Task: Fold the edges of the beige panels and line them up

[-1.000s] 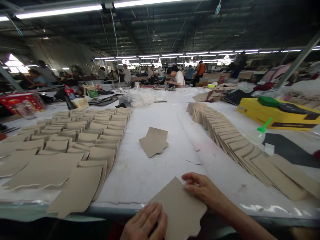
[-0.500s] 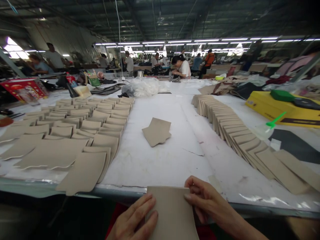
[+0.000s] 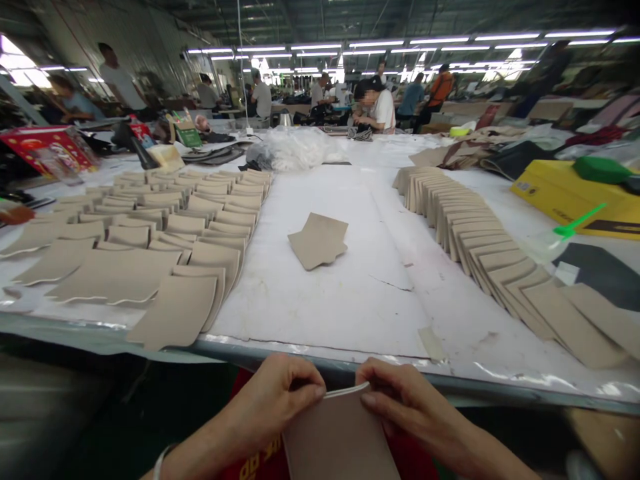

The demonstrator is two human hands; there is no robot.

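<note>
At the near table edge, low in the view, I hold a beige leather-like panel (image 3: 340,437) upright over my lap. Its top edge shows a pale double line. My left hand (image 3: 287,393) pinches the top left corner between thumb and curled fingers. My right hand (image 3: 400,400) grips the top right corner the same way, thumb in front. Beyond them on the white tabletop lie two overlapping beige pieces (image 3: 320,241). Overlapping rows of similar beige panels (image 3: 180,280) spread on the left, and a curved, fanned row of panels (image 3: 480,247) runs down the right.
A yellow box (image 3: 575,193) with a green object on top stands at the right, near a bright green-handled tool (image 3: 580,223). Clear plastic bags (image 3: 297,150) lie at the back. A red box (image 3: 47,150) is at the far left. Several people work behind.
My left hand has moved from the panel's left side up to its top left corner. The panel's top edge now bends, showing two pale edges. The view has tilted down slightly.
</note>
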